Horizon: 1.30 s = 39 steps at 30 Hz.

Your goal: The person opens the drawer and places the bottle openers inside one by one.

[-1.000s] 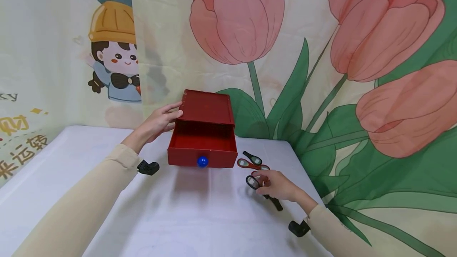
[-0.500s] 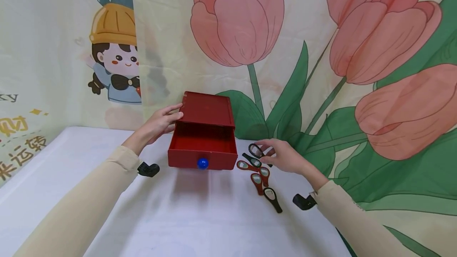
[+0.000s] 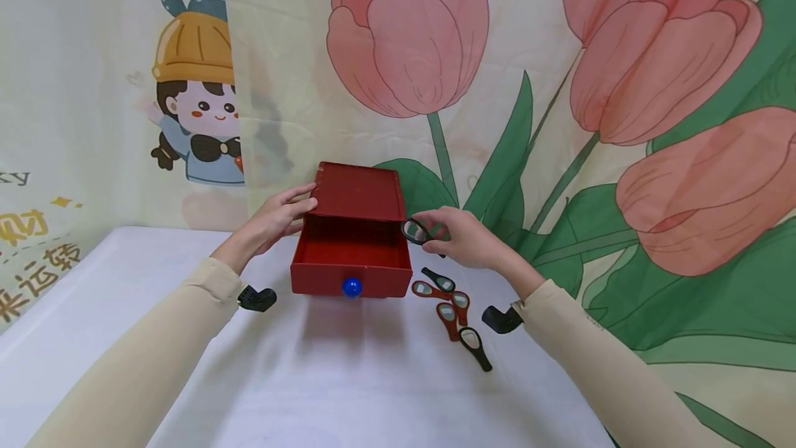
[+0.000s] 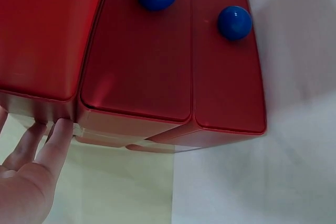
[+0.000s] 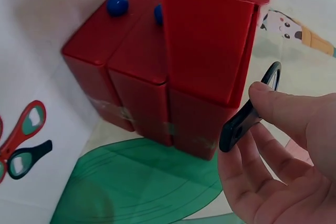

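A red chest of drawers [image 3: 361, 189] stands on the white table, its top drawer [image 3: 320, 281] pulled out. That drawer has a blue knob [image 3: 352, 287] and shows a bare red inside. My left hand [image 3: 270, 221] rests with extended fingers against the chest's left side. My right hand [image 3: 466, 237] holds a small black magnifying glass [image 3: 415, 231] above the table, at the chest's right side. In the right wrist view, thumb and fingers pinch its black handle [image 5: 237, 129], beside the pulled-out drawer. Part of the lens is hidden by the thumb there.
Several magnifying glasses lie right of the chest, among them a red one [image 3: 447, 321] and a black one [image 3: 475, 348]. Two lower drawers with blue knobs [image 4: 234, 23] are closed. A printed cloth [image 3: 286, 88] hangs behind the table.
My right hand has lifted a black magnifying glass off the group, moved away from me, then left towards the drawer. My left hand has stayed at the chest.
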Tool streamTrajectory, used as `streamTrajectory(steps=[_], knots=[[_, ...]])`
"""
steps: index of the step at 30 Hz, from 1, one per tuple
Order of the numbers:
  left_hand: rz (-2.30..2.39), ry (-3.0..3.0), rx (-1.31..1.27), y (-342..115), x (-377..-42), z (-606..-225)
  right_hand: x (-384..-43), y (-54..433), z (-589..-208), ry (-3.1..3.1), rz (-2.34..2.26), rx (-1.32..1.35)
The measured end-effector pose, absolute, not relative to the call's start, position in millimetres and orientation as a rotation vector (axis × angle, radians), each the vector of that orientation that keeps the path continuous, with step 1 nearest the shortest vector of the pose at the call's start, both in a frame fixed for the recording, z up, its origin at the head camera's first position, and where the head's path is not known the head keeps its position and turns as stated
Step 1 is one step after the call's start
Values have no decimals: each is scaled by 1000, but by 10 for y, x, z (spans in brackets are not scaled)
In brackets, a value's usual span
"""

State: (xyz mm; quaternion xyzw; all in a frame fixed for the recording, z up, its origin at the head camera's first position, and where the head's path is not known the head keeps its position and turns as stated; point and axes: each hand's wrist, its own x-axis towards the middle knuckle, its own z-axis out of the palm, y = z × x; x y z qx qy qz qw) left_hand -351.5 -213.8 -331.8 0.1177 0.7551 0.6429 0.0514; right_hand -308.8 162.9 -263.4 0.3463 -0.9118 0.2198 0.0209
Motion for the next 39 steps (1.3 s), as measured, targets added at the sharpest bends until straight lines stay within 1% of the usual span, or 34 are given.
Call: streamTrajectory(steps=[13,25,39], knots=[[1954,2307,342,-2172,-3536,-3331,-3175,1231,-2418,-2884,559,1208],[1959,2284,378,-2178,-3535,-3334,-3266,893,-2391,-2899,386,1396],[1958,2285,359,-2161,-3540,-3344,-3308,550,-2410,-2961,306,1460]])
